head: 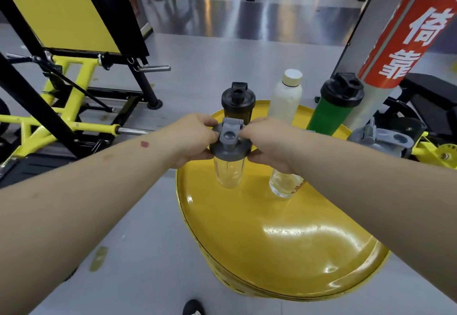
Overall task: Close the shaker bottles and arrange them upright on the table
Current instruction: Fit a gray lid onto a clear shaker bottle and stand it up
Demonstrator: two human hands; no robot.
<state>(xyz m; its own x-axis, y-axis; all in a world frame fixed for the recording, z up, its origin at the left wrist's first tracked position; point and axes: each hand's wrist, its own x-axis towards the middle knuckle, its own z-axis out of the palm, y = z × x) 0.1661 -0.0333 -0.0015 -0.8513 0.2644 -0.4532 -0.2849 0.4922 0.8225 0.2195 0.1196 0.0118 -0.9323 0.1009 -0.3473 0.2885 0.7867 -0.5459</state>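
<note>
A clear shaker bottle [228, 173] with a grey lid [230, 145] stands upright on the round yellow table [284, 240]. My left hand [190, 139] and my right hand [269, 144] grip the lid's rim from both sides; its flip cap is up. Behind it stands a dark shaker [238, 102] with a black lid. A green shaker [333, 107] with a black lid stands at the back right. A second clear bottle [285, 183] is partly hidden under my right wrist. A grey lid [382, 140] lies at the table's right edge.
A white bottle [286, 97] with a cream cap stands at the table's back. A grey pillar with a red banner [405, 35] rises close behind on the right. Yellow and black gym machines [74, 87] fill the left side. My shoe [194, 307] shows below.
</note>
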